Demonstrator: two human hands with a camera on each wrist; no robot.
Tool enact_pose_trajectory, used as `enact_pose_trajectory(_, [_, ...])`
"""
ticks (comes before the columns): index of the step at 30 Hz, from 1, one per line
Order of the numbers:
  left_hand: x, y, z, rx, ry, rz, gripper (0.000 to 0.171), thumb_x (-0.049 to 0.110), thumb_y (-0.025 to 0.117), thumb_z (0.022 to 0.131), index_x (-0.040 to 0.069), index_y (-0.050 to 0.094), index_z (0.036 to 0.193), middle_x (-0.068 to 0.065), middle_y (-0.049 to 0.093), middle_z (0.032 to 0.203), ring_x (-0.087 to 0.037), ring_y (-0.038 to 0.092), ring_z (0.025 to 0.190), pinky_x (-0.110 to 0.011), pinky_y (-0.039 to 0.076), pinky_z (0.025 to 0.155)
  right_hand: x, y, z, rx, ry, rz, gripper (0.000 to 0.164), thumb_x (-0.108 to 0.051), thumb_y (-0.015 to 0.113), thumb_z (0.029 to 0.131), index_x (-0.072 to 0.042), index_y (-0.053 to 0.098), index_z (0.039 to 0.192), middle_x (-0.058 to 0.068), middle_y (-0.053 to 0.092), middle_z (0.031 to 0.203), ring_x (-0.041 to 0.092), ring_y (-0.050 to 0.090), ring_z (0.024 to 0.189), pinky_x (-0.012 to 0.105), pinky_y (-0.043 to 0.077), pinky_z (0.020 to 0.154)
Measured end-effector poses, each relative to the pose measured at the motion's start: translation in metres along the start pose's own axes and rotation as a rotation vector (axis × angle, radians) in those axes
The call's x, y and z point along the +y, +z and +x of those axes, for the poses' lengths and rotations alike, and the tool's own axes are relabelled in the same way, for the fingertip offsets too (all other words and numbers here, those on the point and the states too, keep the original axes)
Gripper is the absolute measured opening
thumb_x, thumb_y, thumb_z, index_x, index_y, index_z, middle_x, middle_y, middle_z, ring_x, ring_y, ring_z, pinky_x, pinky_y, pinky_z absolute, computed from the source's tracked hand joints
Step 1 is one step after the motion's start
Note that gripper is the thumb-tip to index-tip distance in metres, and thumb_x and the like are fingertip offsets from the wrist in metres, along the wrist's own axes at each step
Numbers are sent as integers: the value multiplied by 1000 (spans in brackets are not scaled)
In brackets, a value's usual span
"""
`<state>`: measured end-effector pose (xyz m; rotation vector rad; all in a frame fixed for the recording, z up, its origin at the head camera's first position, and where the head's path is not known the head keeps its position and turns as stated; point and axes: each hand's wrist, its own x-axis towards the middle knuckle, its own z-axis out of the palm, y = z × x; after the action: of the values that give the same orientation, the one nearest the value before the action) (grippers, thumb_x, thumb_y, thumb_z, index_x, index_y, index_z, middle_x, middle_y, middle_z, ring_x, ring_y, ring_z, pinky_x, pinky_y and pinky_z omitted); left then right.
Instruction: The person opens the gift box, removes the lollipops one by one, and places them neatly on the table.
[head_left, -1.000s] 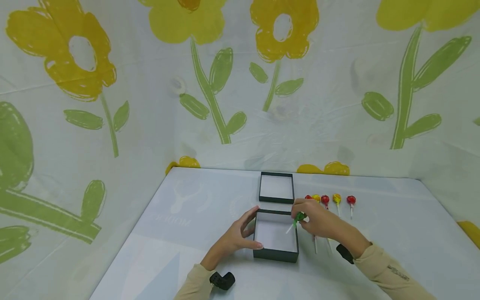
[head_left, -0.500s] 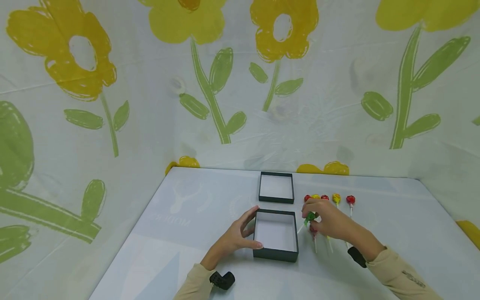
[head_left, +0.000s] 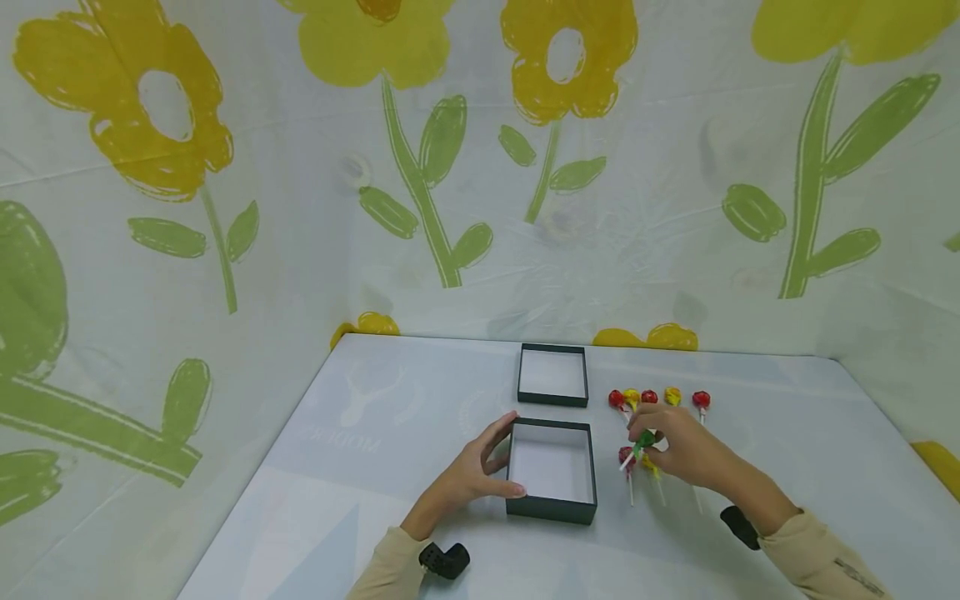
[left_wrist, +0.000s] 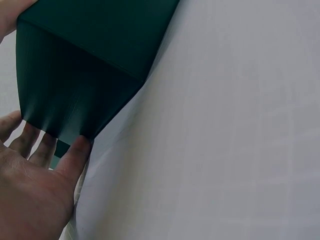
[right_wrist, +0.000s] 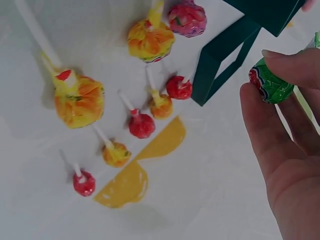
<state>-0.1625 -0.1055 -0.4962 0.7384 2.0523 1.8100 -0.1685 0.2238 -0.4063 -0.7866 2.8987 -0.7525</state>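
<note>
My right hand [head_left: 686, 446] pinches a green-wrapped lollipop [head_left: 646, 438] by its head, between thumb and fingers, above the table right of the box. In the right wrist view the green lollipop [right_wrist: 272, 82] sits at the fingertips. The dark green box [head_left: 552, 512] stands with its white inside facing up and nothing in it. My left hand [head_left: 467, 477] holds the box along its left side, thumb at the front corner and fingers toward the back one. Fingertips press the dark green wall [left_wrist: 60, 75] in the left wrist view. Below the right hand lie a red lollipop [head_left: 626, 455] and a yellow one [head_left: 649, 464].
Behind the box lies a matching lid [head_left: 553, 399], white inside up. Several red and yellow lollipops form a back row, with a red one [head_left: 701, 400] at its right end. A flower-printed curtain [head_left: 645, 250] rises at the table's far edge.
My right hand has carried the green lollipop from over the box's right edge rightward, to above the loose lollipops. The left hand and box have stayed put.
</note>
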Motion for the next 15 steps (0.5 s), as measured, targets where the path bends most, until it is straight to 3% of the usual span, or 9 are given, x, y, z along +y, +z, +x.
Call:
enact_pose_trajectory(6, [-1,0,1,1,-4,11,102,19,81,76,15,14,153,-3,12,158,-17,15,143,-31,34,108,10,-3,-6,6,29,-19,21,3,77,72,-12,72,86,2,64,99,25,59,94,38,57,77])
enact_pose_trajectory(15, [-2,-1,1,-8,11,-3,102,22,81,76,14,15,152,-5,11,158,-17,15,143,-31,34,108,25,-6,-19,57,-35,2,23,9,73,71,-10,71,84,5,65,97,25,60,88,34,58,71])
